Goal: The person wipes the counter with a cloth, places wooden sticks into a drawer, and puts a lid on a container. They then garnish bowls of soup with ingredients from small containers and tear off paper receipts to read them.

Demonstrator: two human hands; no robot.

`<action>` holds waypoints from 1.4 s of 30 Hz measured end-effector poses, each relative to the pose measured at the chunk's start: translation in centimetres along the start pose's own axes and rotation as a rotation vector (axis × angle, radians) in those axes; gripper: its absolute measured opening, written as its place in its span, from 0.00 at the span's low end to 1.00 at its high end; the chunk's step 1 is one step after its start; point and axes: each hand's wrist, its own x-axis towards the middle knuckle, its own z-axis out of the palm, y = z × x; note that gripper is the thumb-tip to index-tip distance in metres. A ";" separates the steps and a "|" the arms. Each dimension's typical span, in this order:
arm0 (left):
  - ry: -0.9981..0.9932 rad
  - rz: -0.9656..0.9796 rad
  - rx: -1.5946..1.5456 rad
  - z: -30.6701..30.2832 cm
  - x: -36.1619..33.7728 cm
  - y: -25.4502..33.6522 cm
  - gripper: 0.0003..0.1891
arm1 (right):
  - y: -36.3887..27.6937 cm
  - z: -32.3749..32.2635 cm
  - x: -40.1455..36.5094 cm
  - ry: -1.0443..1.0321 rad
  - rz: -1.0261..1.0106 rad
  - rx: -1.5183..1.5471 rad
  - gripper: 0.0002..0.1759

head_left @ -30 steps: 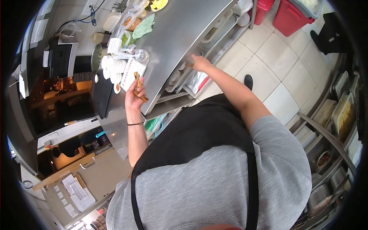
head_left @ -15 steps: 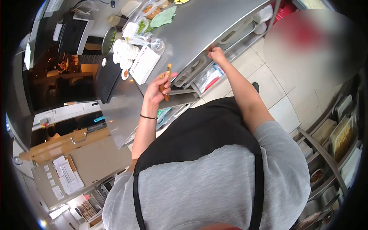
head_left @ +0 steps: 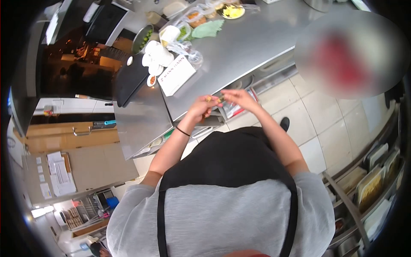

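Observation:
My left hand [head_left: 200, 108], with a dark band at its wrist, is closed around a slim brown, wooden-looking stick [head_left: 208, 99]. Its tan end shows by the fingers, and a darker brown part peeks out below the palm. My right hand [head_left: 242, 100] meets the left one, its fingertips pinched together at the stick's end; what they grip there is too small to make out. Both hands are in front of the steel counter's edge [head_left: 252, 70], above a lower shelf with a bag showing red and white [head_left: 234, 109].
On the counter stand a white box [head_left: 177, 76], stacked white cups [head_left: 157, 55], a small dish of red-orange bits [head_left: 151, 80], a green cloth [head_left: 208, 28] and a plate of yellow food [head_left: 233, 12]. A tray rack [head_left: 370, 188] stands at the right. A person, blurred, is at the upper right.
My right hand has come from the under-counter shelf over to my left hand, and its fingers now meet at the stick. My left hand has moved right and lower in view.

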 end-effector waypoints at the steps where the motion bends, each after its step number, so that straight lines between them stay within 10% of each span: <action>1: -0.008 0.008 0.040 0.2 0.1 0.2 0.10 | 0.5 0.4 -0.1 -0.004 -0.090 -0.077 0.19; 9: 0.093 0.027 0.139 2.8 0.7 -0.1 0.16 | -2.9 -1.1 -2.7 -0.046 -0.094 -0.630 0.12; 15: -0.052 -0.245 -0.695 4.2 1.5 -1.9 0.14 | -1.1 -6.8 -2.6 0.088 0.091 -0.135 0.07; 24: -0.316 0.005 -0.506 10.7 -0.2 -4.1 0.14 | -1.2 -12.9 -3.4 0.172 0.093 -0.124 0.08; 42: -0.106 -0.049 -0.658 15.3 0.2 -3.4 0.09 | 1.4 -18.3 -3.5 0.165 0.188 0.069 0.09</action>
